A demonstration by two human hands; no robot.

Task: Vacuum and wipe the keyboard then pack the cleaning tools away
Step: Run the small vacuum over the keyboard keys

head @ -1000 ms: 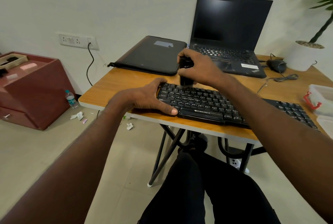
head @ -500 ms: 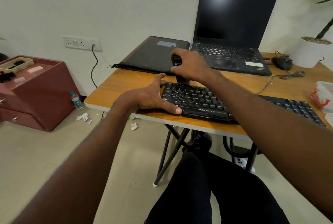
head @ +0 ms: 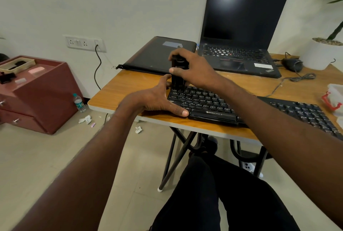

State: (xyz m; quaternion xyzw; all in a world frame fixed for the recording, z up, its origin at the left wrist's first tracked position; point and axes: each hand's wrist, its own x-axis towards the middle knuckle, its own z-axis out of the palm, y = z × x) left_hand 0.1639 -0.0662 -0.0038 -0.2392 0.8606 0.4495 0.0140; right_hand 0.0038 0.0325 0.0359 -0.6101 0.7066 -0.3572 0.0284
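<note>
A black keyboard (head: 207, 103) lies along the front edge of the wooden table (head: 130, 85). My right hand (head: 193, 67) grips a small black handheld vacuum (head: 178, 76), held upright with its lower end on the keyboard's far left corner. My left hand (head: 157, 98) rests on the keyboard's left end, fingers spread, thumb on its front edge, steadying it. My right forearm hides the keyboard's middle.
An open black laptop (head: 239, 45) and a dark sleeve (head: 156, 54) sit at the back of the table. A mouse (head: 292, 63) with cable, a white plant pot (head: 323, 54) and a clear box (head: 336, 98) stand to the right. A red cabinet (head: 37, 93), a bottle (head: 79, 102) and paper scraps are on the floor left.
My right hand has slid the vacuum left along the keyboard's back row to its far left corner. My left hand stays on the keyboard's left end.
</note>
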